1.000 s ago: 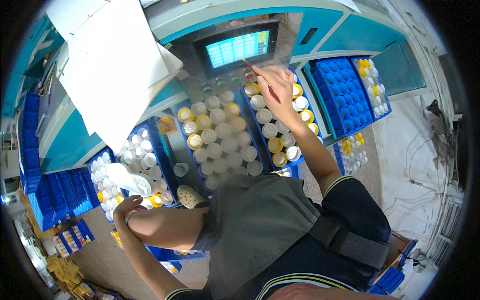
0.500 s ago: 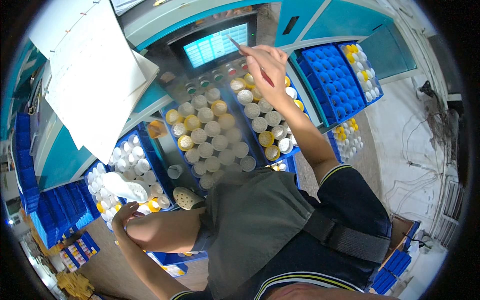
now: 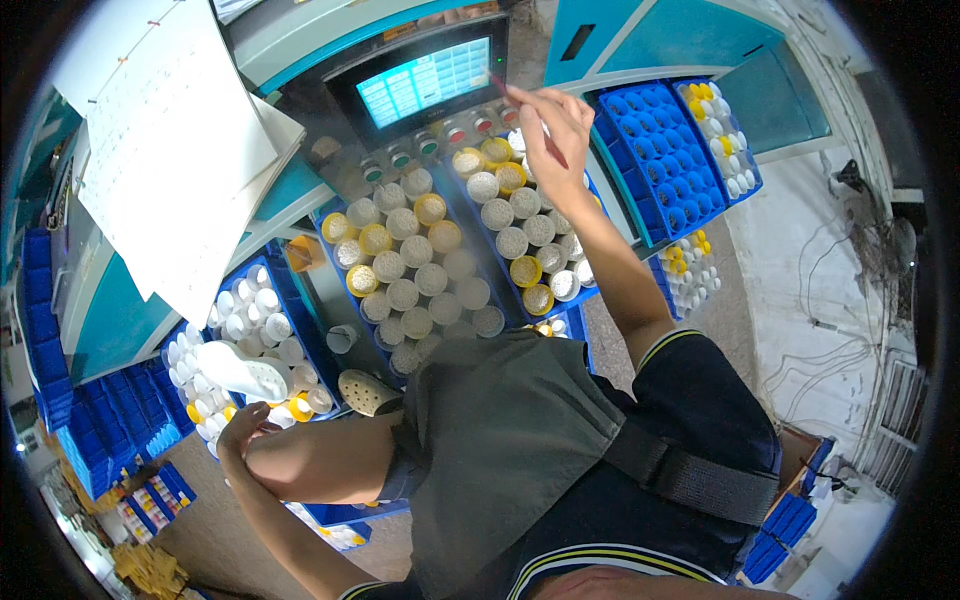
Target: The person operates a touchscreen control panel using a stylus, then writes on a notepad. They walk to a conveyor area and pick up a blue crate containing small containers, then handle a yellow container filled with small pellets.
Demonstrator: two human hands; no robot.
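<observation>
My right hand [image 3: 557,125] is raised beside the lower right corner of a lit touch screen [image 3: 425,82]. Its fingers are closed on a slim red pen-like stick [image 3: 499,84], whose tip points toward the screen; I cannot tell whether it touches. My left hand [image 3: 245,428] rests on my bent knee, fingers loosely laid over it and partly hidden. Below the screen stands a blue tray of cups [image 3: 403,295] filled with pale granules, some cups yellow and some clear. A second tray of such cups [image 3: 511,242] lies under my right forearm.
Written paper sheets [image 3: 170,150] hang at the upper left. Red and green buttons [image 3: 428,143] line the panel below the screen. A blue rack [image 3: 665,150] with round holes stands right. White shoes [image 3: 243,372] and white cups [image 3: 262,310] are at left.
My right hand has drawn back from the middle of the screen toward its right edge, the stick's tip with it. The view has shifted slightly; my left hand stays on the knee.
</observation>
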